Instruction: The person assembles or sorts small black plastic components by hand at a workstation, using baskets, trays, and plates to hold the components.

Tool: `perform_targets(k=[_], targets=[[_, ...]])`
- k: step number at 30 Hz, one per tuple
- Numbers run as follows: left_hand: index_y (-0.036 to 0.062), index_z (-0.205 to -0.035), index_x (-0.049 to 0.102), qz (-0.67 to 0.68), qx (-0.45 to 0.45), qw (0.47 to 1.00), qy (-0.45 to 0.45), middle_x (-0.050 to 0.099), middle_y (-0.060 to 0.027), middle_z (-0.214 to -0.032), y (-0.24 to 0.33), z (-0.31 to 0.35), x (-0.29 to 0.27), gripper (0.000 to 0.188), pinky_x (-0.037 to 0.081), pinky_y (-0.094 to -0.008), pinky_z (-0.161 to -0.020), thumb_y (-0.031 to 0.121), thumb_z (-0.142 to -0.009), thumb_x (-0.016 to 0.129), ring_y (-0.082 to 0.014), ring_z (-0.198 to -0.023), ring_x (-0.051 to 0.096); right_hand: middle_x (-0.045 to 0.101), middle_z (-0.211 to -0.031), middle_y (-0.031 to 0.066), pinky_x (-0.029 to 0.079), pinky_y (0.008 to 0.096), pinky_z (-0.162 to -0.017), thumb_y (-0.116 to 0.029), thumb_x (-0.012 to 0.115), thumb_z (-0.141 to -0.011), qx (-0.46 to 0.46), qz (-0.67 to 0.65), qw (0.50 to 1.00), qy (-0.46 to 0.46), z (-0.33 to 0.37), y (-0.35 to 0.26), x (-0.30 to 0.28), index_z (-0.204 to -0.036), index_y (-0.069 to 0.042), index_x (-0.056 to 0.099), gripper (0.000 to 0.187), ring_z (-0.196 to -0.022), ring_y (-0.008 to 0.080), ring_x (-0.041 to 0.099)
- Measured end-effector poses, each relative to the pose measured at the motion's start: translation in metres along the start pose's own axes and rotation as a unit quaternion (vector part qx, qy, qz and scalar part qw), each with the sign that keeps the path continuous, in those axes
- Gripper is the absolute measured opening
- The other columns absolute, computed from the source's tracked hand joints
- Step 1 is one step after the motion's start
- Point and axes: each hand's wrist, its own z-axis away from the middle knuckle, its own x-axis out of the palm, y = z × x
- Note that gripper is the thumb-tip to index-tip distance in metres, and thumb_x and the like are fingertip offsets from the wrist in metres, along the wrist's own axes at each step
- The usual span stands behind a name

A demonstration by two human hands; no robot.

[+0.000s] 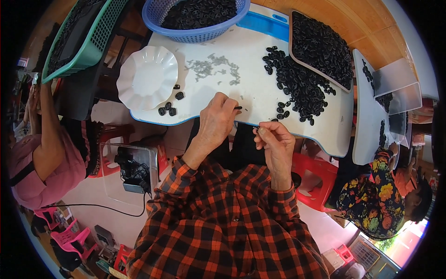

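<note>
My left hand is curled closed at the table's front edge. A short, dark stick-like piece pokes out of its fingers; the rest of it is hidden. To the right, my right hand pinches a small dark piece between thumb and forefinger, mostly covered by the fingertips. Beyond it spreads a heap of black oval pieces with holes. Small translucent grey pieces lie scattered ahead of my left hand. Several black ovals sit near a white scalloped plate.
A blue basket of black pieces stands at the back, next to a blue tray. At the back right is a full tray. People sit at both sides, one in pink, one in a floral top. A red chair stands behind right.
</note>
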Motion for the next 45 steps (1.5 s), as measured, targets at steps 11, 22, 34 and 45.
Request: perform_targets(k=[11,22,34,45], targets=[[-0.004,-0.102,0.058,0.547,-0.203,0.809,-0.063,0.064,-0.0087,-0.091,0.017,0.015,-0.007,0.016,0.055,-0.0223,-0.061,0.0,-0.087,0.061,-0.011,-0.075,0.065,0.065,-0.086,0.0072,0.048,0.0196,-0.059,-0.003,0.063,-0.086,-0.035,0.039,0.998,0.022,0.002,0.004,0.002,-0.107,0.003,0.061,0.022,-0.069,0.0096,0.06],[-0.0047,-0.107,0.06,0.598,-0.237,0.757,-0.117,0.066,-0.0097,-0.081,0.03,0.017,-0.008,0.02,0.054,-0.0212,-0.057,-0.001,-0.087,0.06,-0.0126,-0.068,0.066,0.065,-0.088,0.0082,0.047,0.0199,-0.059,-0.002,0.061,-0.087,-0.08,-0.007,0.996,0.025,0.007,-0.002,0.005,-0.1,0.002,0.061,0.014,-0.07,0.009,0.059],[-0.0061,-0.108,0.056,0.633,-0.213,0.743,-0.049,0.066,-0.0117,-0.086,0.033,0.023,0.003,0.023,0.056,-0.0241,-0.064,-0.004,-0.085,0.061,-0.0164,-0.076,0.067,0.064,-0.086,0.004,0.046,0.0187,-0.063,-0.005,0.062,-0.088,-0.134,0.106,0.983,0.061,0.011,-0.003,0.013,-0.099,0.0,0.061,0.012,-0.072,0.0064,0.058],[-0.0045,-0.109,0.059,0.567,-0.189,0.801,-0.03,0.066,-0.0097,-0.088,0.039,0.025,0.003,0.026,0.055,-0.0221,-0.062,-0.004,-0.083,0.063,-0.0154,-0.075,0.067,0.066,-0.082,0.0037,0.045,0.0185,-0.063,-0.007,0.062,-0.089,-0.135,0.098,0.983,0.076,0.013,-0.002,0.016,-0.1,0.001,0.061,0.014,-0.069,0.0072,0.061]])
